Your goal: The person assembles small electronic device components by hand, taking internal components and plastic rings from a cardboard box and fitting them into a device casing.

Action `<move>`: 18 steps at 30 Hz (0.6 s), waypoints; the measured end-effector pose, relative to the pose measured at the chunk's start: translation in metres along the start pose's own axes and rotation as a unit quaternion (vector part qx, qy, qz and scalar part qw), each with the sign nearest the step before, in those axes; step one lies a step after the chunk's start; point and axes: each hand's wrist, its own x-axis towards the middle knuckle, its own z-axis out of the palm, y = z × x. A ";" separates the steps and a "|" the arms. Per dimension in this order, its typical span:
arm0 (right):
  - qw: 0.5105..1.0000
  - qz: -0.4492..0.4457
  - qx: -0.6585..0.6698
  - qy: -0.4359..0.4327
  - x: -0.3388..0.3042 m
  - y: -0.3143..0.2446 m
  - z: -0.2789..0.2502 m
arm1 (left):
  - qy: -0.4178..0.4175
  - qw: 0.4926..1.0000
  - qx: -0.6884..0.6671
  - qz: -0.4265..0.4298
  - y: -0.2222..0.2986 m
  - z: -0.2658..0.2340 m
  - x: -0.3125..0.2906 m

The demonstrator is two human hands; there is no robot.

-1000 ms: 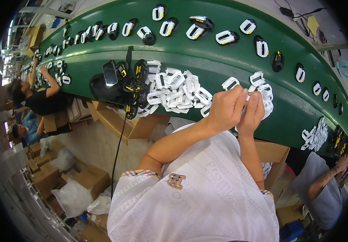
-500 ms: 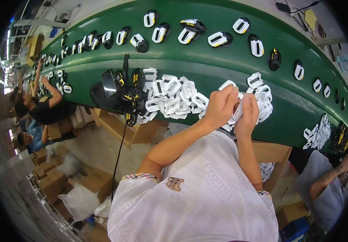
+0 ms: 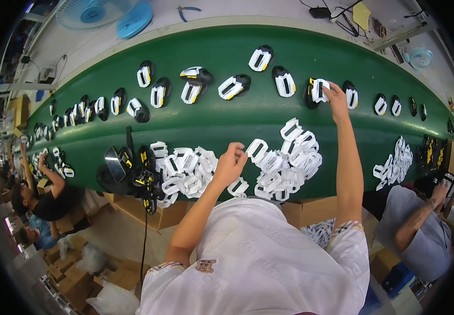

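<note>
A green conveyor belt point(image 3: 248, 115) curves across the view. My right hand point(image 3: 336, 96) reaches far out and presses a white plastic frame point(image 3: 320, 89) onto a black shell point(image 3: 309, 93) in the belt's far row. My left hand point(image 3: 230, 164) hovers with curled fingers over a pile of white plastic frames point(image 3: 285, 165) at the near edge, touching one frame; whether it grips it is unclear. More black shells with white frames point(image 3: 234, 86) lie along the row.
A heap of black-and-yellow parts point(image 3: 132, 173) with a hanging cable sits left of the pile. Other workers sit at the left point(image 3: 48, 197) and right point(image 3: 421, 220). Cardboard boxes point(image 3: 148, 212) stand under the belt. Blue fans point(image 3: 101, 13) and pliers lie beyond.
Both hands were together over the white pile. My right hand has since stretched out to the far row with a white frame, and my left hand has dropped back toward the pile.
</note>
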 end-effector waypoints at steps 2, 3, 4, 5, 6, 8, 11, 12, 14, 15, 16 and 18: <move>0.999 0.054 -0.005 0.000 0.022 0.010 0.001 | 0.000 1.000 -0.015 -0.027 -0.013 0.004 0.002; 0.997 0.043 -0.043 0.037 0.027 0.020 0.003 | 0.005 0.999 -0.024 -0.045 -0.014 0.004 0.001; 0.997 0.048 -0.046 0.035 0.032 0.030 0.002 | 0.005 0.998 -0.027 -0.050 -0.015 0.005 0.004; 0.995 0.051 -0.057 0.057 0.035 0.039 -0.003 | 0.025 0.998 -0.031 -0.042 -0.016 0.005 0.006; 0.993 0.054 -0.069 0.074 0.038 0.043 -0.002 | 0.050 0.997 -0.037 -0.036 -0.016 0.007 0.008; 0.988 0.008 -0.098 0.117 0.040 0.052 -0.005 | 0.053 0.995 -0.068 -0.046 -0.025 0.011 0.017; 0.956 -0.088 -0.204 0.193 0.032 0.047 0.018 | 0.046 0.994 -0.086 -0.055 -0.026 0.015 0.022; 0.955 -0.087 -0.204 0.195 0.029 0.046 0.022 | 0.036 0.995 -0.078 -0.053 -0.022 0.018 0.025; 0.954 -0.069 -0.222 0.187 0.024 0.040 0.033 | 0.021 0.996 -0.066 -0.048 -0.011 0.022 0.028; 0.916 -0.122 -0.338 0.177 0.014 0.035 0.050 | 0.012 0.997 -0.054 -0.045 -0.008 0.023 0.027; 0.860 -0.171 -0.450 0.172 0.004 0.031 0.058 | 0.008 0.998 -0.051 -0.040 -0.005 0.026 0.028; 0.833 -0.172 -0.500 0.162 -0.008 0.029 0.076 | -0.014 0.999 -0.023 -0.029 0.001 0.030 0.029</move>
